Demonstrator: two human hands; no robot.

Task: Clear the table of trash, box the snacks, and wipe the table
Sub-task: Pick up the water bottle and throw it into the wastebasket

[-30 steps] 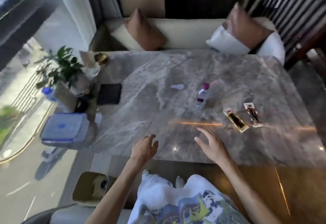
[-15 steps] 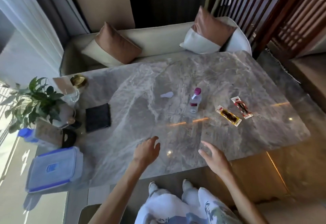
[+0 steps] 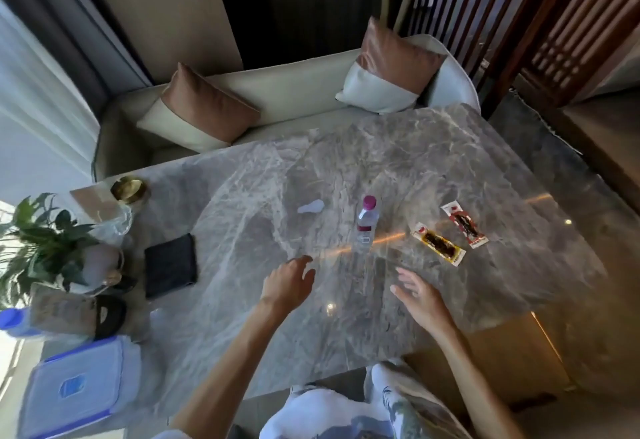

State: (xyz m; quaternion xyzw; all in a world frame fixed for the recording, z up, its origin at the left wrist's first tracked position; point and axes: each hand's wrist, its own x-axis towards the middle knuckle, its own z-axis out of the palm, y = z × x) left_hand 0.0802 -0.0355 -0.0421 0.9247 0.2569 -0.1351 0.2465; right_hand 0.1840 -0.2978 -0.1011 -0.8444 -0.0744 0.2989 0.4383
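both hands empty, low over near part of table [image 3: 381, 148]. l hand [image 3: 289, 283]: fingers loosely curled, nothing in it. r hand [image 3: 420, 296]: fingers spread + relaxed, nothing in it. can't tell if either touches the marble.

key geometry:
- white scrap [image 3: 311, 206] lies ahead of l hand, a bit to its right. l hand's pick imo.
- bottle [image 3: 367, 222] stands upright, pink cap on, ahead and btw the two hands, approx equal reach. long axis vertical, so side grasp round the body.
- snacks: yellow pkt [image 3: 438, 248] and red pkt [image 3: 464, 224] lie flat, side by side, not touching, ahead-right of r hand. yellow is nearer. both long axes run diagonal, far-left to near-right, so r hand should pinch across the narrow width w/ wrist turned to suit.
- snack box [image 3: 74, 386], blue lid on, sits at near-left corner, well apart from the pkts, on l hand's side. pkts prob must cross the table or go r to l. lid has to come off first.

judgement: nothing cleared yet, task at its start. black cloth [image 3: 170, 265] lies left of l hand, maybe the wipe, can't confirm.
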